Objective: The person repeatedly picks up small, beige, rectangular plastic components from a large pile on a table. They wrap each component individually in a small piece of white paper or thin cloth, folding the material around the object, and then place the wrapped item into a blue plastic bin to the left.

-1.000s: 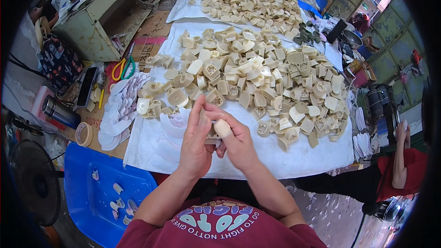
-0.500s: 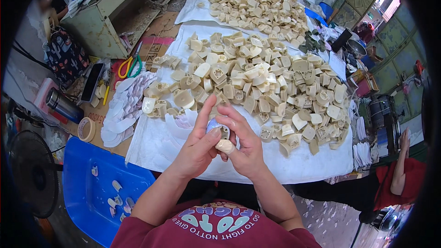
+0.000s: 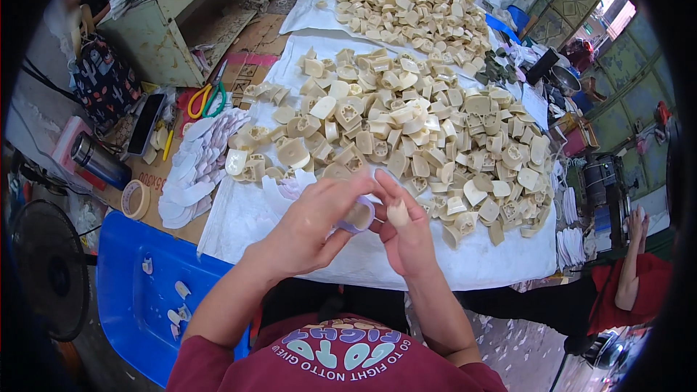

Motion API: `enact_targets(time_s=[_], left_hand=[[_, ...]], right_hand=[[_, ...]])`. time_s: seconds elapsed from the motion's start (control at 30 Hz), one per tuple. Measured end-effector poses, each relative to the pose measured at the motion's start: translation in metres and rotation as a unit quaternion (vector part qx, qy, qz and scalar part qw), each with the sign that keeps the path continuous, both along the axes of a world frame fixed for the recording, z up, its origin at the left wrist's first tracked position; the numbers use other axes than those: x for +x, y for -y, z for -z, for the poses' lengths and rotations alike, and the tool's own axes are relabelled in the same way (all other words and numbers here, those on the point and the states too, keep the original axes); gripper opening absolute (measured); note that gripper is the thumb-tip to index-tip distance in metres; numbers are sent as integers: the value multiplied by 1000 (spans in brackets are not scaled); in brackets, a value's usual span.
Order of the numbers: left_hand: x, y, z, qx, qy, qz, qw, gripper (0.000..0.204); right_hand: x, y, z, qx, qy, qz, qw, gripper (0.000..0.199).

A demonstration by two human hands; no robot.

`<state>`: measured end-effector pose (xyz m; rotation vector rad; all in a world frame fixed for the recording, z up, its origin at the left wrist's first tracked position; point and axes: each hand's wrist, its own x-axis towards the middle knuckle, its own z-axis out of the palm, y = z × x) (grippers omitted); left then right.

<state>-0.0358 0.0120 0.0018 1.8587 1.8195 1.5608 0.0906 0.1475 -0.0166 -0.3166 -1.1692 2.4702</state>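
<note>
Purple-rimmed piece [image 3: 358,215] partly hidden behind left hand [image 3: 308,232] fingers, which curl around it. Right hand [image 3: 404,236] fingers pinch a small beige piece [image 3: 397,213] just beside it, above the white-covered surface [image 3: 494,258].

Flat brown cardboard piece [image 3: 250,76] with dark printing, far up-left of the fingers [image 3: 348,192], brown cardboard edge [image 3: 149,174] with red lettering, left of them, beside a tape roll [image 3: 135,199]

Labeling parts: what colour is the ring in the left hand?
Pale purple ring, held by the left hand; head view.
</note>
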Motion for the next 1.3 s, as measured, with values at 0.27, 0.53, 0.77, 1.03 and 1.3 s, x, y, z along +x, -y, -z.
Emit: enact_targets(time_s=[0.27, 0.53, 0.77, 1.03, 1.3], left_hand=[[-7, 5, -13, -75, -136, -42, 987, 70], [6, 6, -16, -76, -135, -102, 983, 49], [21, -8, 4, -16, -42, -182, 982, 41], [35, -25, 10, 8, 13, -280, 960, 39], [33, -25, 11, -24, 22, -306, 951, 41]], right_hand=[[11, -11, -4, 231, 118, -29, 965, 23], [13, -10, 1, 254, 45, -10, 966, 24], [5, -10, -15, 263, 54, -25, 963, 29], [-8, 7, -10, 304, 77, 100, 944, 37], [-14, 12, -8, 381, 83, 126, 912, 30]])
